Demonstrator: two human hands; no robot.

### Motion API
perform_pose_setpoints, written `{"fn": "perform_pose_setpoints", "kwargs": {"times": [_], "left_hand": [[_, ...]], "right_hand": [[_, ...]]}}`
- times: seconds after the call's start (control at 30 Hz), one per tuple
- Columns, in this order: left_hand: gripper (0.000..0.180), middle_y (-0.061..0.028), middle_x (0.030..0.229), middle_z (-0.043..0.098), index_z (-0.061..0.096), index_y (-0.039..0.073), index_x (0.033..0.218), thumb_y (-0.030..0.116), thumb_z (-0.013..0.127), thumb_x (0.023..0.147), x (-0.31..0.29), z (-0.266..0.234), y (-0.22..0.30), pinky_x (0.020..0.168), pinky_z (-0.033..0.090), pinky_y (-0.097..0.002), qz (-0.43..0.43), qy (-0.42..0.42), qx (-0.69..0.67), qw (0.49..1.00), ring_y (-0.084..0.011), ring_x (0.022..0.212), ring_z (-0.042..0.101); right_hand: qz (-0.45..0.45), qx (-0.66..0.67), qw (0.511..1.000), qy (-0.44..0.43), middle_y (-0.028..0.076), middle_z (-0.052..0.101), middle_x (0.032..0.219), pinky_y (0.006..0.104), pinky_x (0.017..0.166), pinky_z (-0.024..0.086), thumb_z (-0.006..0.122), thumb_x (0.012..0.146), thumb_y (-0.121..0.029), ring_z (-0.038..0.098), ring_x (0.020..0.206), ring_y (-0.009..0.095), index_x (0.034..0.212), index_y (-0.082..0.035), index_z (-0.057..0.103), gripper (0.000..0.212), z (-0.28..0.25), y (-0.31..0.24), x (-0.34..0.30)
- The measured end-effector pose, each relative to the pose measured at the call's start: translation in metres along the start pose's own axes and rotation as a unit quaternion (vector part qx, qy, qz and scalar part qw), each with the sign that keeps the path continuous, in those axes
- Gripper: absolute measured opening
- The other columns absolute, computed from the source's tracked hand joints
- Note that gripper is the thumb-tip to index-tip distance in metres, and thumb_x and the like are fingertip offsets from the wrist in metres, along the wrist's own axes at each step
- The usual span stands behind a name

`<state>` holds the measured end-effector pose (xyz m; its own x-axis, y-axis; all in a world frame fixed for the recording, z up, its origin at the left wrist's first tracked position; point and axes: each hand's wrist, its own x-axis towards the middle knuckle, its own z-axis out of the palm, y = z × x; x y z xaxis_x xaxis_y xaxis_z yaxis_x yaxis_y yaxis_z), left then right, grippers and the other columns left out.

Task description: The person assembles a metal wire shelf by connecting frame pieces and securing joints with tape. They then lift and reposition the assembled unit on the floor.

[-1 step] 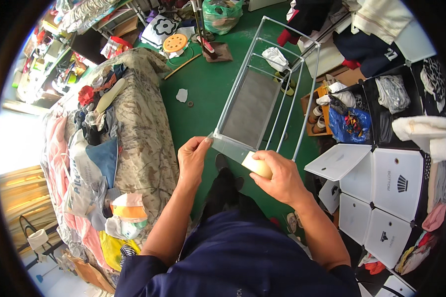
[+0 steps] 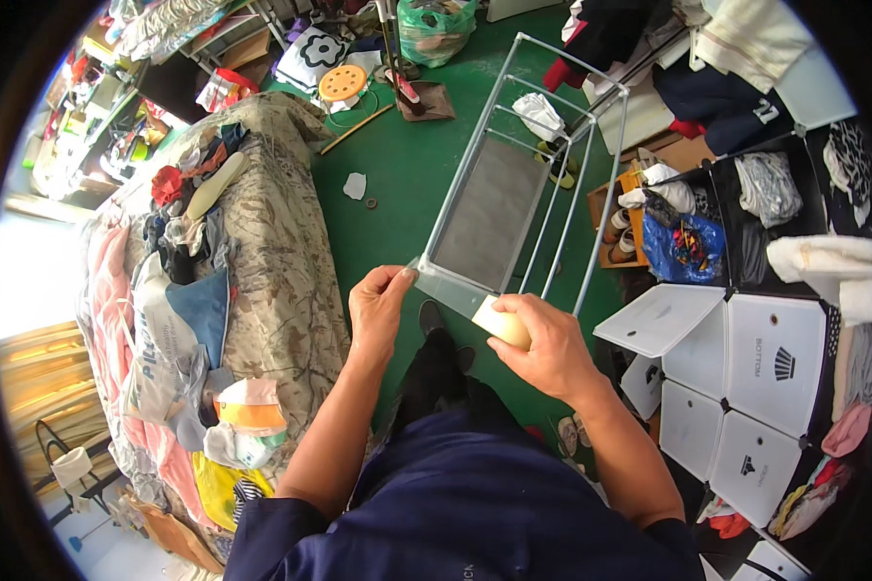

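Note:
My right hand (image 2: 543, 339) is closed around a thick pale-yellow roll of wide tape (image 2: 502, 323). A clear strip (image 2: 451, 291) runs from the roll to my left hand (image 2: 381, 302). There, thumb and fingers pinch the strip's free end. The strip lies along the near end of a light grey tubular rack frame (image 2: 443, 215), and I cannot tell how much of it touches the frame. A dark grey sheet panel (image 2: 489, 211) fills part of the frame, beyond the strip. My fingers hide the outer parts of the roll.
At left, a bed with a patterned cover (image 2: 295, 203) carries piled clothes and bags. White cabinet doors (image 2: 775, 358) stand at right, one swung outward. Farther off are an orange round stool (image 2: 342, 83), a dustpan (image 2: 424, 102) and a green bag (image 2: 436, 31). The floor (image 2: 388, 155) is green.

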<state>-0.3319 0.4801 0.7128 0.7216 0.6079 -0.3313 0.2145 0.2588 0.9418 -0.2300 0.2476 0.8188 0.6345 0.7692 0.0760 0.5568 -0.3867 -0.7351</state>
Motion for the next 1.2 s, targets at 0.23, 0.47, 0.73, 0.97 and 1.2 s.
{"fn": "perform_pose_setpoints", "kwargs": {"times": [0.23, 0.47, 0.73, 0.97, 1.2], "left_hand": [[0.015, 0.0034, 0.081, 0.062, 0.077, -0.002, 0.095, 0.012, 0.075, 0.098, 0.044, 0.002, -0.024, 0.065, 0.041, -0.0253, -0.006, 0.016, 0.025, 1.0, -0.0048, 0.074, 0.051], [0.016, -0.0039, 0.088, 0.068, 0.077, -0.003, 0.095, 0.012, 0.077, 0.096, 0.054, 0.003, -0.048, 0.075, 0.048, -0.0285, -0.014, 0.031, 0.02, 0.999, -0.011, 0.082, 0.06], [0.017, -0.0083, 0.091, 0.07, 0.078, -0.002, 0.097, 0.015, 0.077, 0.096, 0.055, 0.004, -0.057, 0.076, 0.05, -0.0318, -0.004, 0.027, 0.041, 0.999, -0.0171, 0.083, 0.064], [0.015, -0.0068, 0.089, 0.068, 0.078, -0.002, 0.097, 0.013, 0.077, 0.095, 0.054, 0.007, -0.051, 0.076, 0.049, -0.0307, -0.013, 0.028, 0.045, 0.998, -0.0157, 0.083, 0.062], [0.014, -0.005, 0.091, 0.067, 0.078, -0.004, 0.097, 0.01, 0.077, 0.096, 0.052, 0.007, -0.051, 0.075, 0.047, -0.0288, -0.036, 0.019, 0.004, 0.999, -0.0127, 0.084, 0.06]], "right_hand": [[-0.015, -0.049, 0.999, -0.015, 0.011, 0.071, 0.099, 0.0455, 0.074, 0.058, 0.084, 0.08, -0.009, 0.072, 0.085, 0.035, 0.117, -0.009, 0.065, 0.041, 0.003, 0.003, 0.05], [-0.015, -0.079, 0.995, -0.057, 0.01, 0.067, 0.091, 0.0447, 0.07, 0.056, 0.083, 0.079, -0.008, 0.07, 0.08, 0.034, 0.115, -0.009, 0.066, 0.039, 0.006, 0.005, 0.069], [-0.002, -0.099, 0.991, -0.094, 0.012, 0.068, 0.095, 0.0442, 0.074, 0.056, 0.083, 0.079, -0.006, 0.069, 0.084, 0.035, 0.114, -0.006, 0.066, 0.04, 0.003, 0.009, 0.074], [0.007, -0.101, 0.989, -0.11, 0.012, 0.069, 0.095, 0.0444, 0.075, 0.057, 0.082, 0.079, -0.007, 0.07, 0.085, 0.035, 0.115, -0.006, 0.067, 0.039, -0.001, 0.015, 0.076], [-0.008, -0.098, 0.99, -0.1, 0.01, 0.068, 0.094, 0.0452, 0.073, 0.057, 0.083, 0.08, -0.008, 0.071, 0.082, 0.033, 0.115, -0.009, 0.067, 0.039, -0.003, 0.019, 0.075]]}}
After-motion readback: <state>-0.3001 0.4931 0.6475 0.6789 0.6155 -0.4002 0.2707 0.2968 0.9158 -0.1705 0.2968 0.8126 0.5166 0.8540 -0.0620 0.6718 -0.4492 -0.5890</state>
